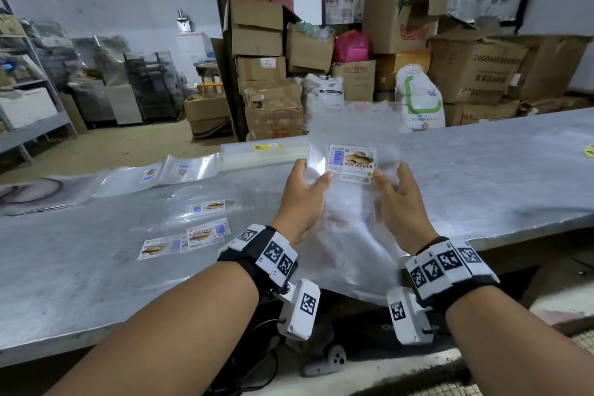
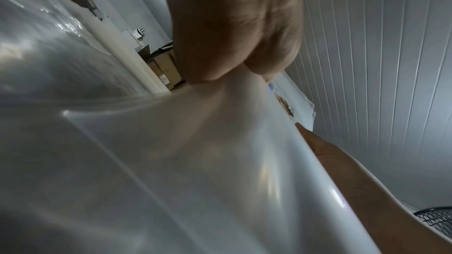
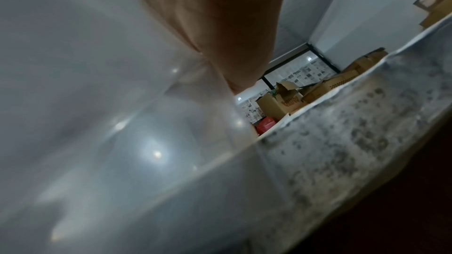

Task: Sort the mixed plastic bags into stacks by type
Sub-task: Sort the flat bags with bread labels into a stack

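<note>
Both hands hold up a clear plastic bag (image 1: 352,135) bearing a printed "BUKUT LENGA" label (image 1: 352,163) above the grey table (image 1: 482,170). My left hand (image 1: 308,190) pinches the bag's left side, thumb on the front. My right hand (image 1: 393,190) pinches its right side beside the label. More clear plastic (image 1: 347,260) hangs below the hands toward the table's front edge. In the left wrist view the thumb and fingers (image 2: 234,35) clamp the bag (image 2: 171,161). The right wrist view is mostly filled by blurred plastic (image 3: 110,122).
Labelled bags (image 1: 193,236) lie flat on the table at the left, and others (image 1: 160,172) sit farther back. A stack of clear bags (image 1: 260,153) rests at the far edge. Cardboard boxes (image 1: 475,71) and sacks stand behind the table.
</note>
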